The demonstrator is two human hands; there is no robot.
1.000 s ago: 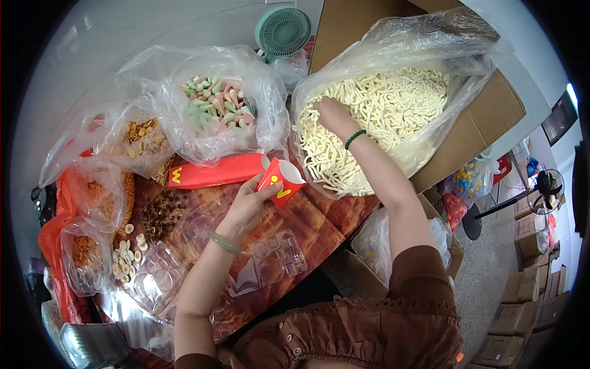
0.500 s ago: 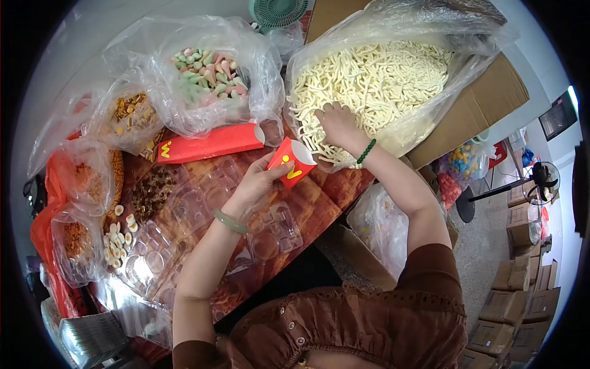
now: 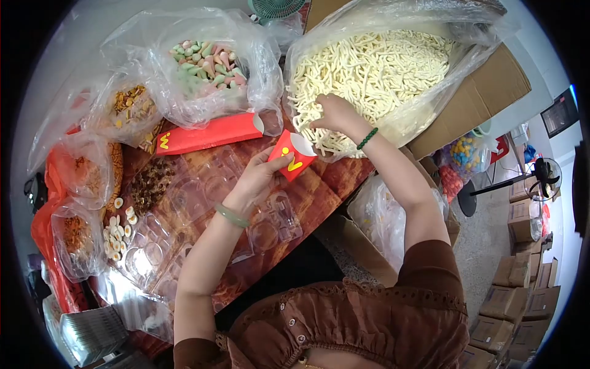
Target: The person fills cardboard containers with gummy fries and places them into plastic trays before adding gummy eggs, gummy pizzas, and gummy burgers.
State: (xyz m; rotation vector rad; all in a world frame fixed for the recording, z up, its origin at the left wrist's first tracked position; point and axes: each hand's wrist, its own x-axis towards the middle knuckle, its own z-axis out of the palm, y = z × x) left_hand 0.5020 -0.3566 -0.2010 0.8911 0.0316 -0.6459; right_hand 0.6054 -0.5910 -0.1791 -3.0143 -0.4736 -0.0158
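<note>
Tilted in my left hand [image 3: 261, 174] is a small red fries box [image 3: 291, 155] with a yellow mark and a pale open mouth. The thumb lies across its front. My right hand [image 3: 341, 115], with a green bead bracelet, is at the near-left edge of a heap of cream-coloured fry-shaped sticks [image 3: 381, 74] inside a clear plastic bag [image 3: 445, 101]. Its fingers curl round some of the sticks; how many is hidden. Left of the fries box lies a long red carton [image 3: 209, 136] with the same yellow mark.
A bag of pink and green drop-shaped pieces [image 3: 209, 64] stands at the back. Clear plastic trays [image 3: 273, 224], brown pieces [image 3: 150, 184] and egg-like slices [image 3: 117, 237] lie on the patterned table. An open cardboard box [image 3: 375, 240] with plastic lining sits below the table's right edge.
My right hand has curled its fingers more and shifted slightly up in the view, near the heap's edge. My left hand keeps the fries box in nearly the same place.
</note>
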